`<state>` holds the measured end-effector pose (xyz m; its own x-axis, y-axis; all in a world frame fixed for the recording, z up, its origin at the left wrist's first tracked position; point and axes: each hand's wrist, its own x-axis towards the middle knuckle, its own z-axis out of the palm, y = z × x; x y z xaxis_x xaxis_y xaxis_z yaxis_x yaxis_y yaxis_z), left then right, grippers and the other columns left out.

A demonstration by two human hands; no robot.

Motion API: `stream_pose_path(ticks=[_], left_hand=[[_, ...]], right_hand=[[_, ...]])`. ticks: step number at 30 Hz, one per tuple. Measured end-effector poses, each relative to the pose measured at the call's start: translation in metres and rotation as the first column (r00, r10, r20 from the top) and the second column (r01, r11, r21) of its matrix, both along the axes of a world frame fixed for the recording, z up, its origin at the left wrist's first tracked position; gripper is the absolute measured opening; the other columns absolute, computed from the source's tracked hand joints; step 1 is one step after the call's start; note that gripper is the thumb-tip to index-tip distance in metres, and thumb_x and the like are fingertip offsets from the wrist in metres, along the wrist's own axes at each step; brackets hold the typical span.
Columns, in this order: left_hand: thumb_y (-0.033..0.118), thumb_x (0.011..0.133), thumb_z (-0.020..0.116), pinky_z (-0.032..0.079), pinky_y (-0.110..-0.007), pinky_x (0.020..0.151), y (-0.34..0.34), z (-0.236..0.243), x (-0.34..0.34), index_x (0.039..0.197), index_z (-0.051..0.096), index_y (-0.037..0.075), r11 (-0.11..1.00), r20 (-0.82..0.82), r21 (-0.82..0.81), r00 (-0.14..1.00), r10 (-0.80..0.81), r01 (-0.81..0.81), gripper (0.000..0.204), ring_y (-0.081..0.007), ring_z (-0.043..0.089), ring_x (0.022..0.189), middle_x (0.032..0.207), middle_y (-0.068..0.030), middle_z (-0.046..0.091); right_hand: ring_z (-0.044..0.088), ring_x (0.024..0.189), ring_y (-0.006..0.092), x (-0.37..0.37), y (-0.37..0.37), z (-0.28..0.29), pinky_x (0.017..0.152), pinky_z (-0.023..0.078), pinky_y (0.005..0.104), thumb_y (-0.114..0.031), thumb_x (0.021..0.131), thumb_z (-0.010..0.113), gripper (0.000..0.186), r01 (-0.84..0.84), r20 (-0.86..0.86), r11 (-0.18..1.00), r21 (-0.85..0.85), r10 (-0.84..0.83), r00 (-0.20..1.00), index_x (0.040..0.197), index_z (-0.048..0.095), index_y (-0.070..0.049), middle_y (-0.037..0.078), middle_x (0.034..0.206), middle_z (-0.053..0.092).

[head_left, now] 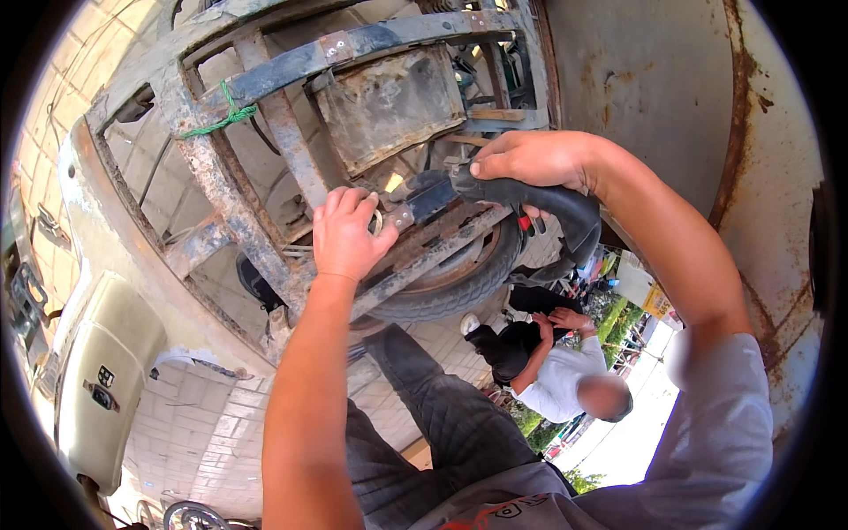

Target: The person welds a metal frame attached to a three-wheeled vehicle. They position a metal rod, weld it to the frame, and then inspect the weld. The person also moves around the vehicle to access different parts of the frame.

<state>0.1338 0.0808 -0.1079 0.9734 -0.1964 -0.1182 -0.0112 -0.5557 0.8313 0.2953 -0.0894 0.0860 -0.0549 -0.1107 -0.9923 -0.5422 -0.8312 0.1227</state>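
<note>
A rusty vehicle frame [283,132] with chipped blue-grey paint fills the space in front of me. My left hand [346,231] rests at its lower crossbar, fingers curled. A small pale curved piece [377,218] shows by the thumb and forefinger; I cannot make out its kind. To the right, my right hand [536,163] grips a bent black rubber tube-like piece [565,210] from above, thumb on its near end. That end lies against the blue bar [433,200]. Something with red and black parts [527,223] shows below the right fingers, partly hidden.
A spare tyre [450,296] sits under the crossbar. Green cord [231,115] is tied round the left upright. A dented metal box [389,106] hangs inside the frame. A rusty panel [645,97] stands at right. Another person [561,375] is nearby, beyond my legs.
</note>
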Motion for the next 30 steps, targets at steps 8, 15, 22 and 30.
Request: stream_pose_path(ticks=[8,15,22,30], left_hand=[[0.029,0.067,0.073,0.04,-0.039,0.092,0.001,0.001,0.001,0.092,0.071,0.006,1.0,-0.006,0.006,1.0,0.0,0.0,0.034,-0.0245,0.052,0.111,0.104,-0.0043,0.061],[0.026,0.067,0.073,0.041,-0.039,0.092,0.001,0.003,0.001,0.096,0.07,0.005,1.0,0.023,0.01,1.0,0.0,0.0,0.036,-0.0251,0.052,0.11,0.104,-0.005,0.061],[0.03,0.067,0.073,0.038,-0.038,0.094,0.0,0.0,0.0,0.091,0.071,0.006,1.0,0.017,0.014,1.0,0.006,-0.006,0.033,-0.0243,0.051,0.111,0.104,-0.0041,0.06],[0.029,0.066,0.073,0.039,-0.039,0.094,-0.001,0.0,0.0,0.088,0.07,0.007,1.0,0.043,0.024,0.999,0.019,-0.02,0.031,-0.0241,0.052,0.11,0.103,-0.0041,0.06]], right_hand=[[0.054,0.055,0.0165,0.006,0.001,-0.009,0.046,0.049,0.033,-0.03,0.097,0.045,0.029,0.095,-0.1,0.995,0.026,-0.092,0.991,0.107,0.056,-0.006,0.007,0.084,0.059],[0.052,0.052,0.0151,0.008,0.001,-0.013,0.045,0.046,0.0318,-0.031,0.095,0.048,0.028,0.072,-0.101,0.997,-0.005,-0.072,0.992,0.105,0.056,-0.007,0.006,0.078,0.058],[0.051,0.051,0.0141,0.011,0.009,-0.01,0.045,0.045,0.0312,-0.031,0.095,0.048,0.027,0.056,-0.12,0.998,0.008,-0.054,0.991,0.102,0.055,-0.006,0.006,0.075,0.057],[0.052,0.051,0.0138,0.012,0.009,-0.013,0.045,0.046,0.0307,-0.032,0.096,0.048,0.028,0.086,-0.143,0.996,0.003,-0.085,0.986,0.103,0.055,-0.006,0.006,0.077,0.057]])
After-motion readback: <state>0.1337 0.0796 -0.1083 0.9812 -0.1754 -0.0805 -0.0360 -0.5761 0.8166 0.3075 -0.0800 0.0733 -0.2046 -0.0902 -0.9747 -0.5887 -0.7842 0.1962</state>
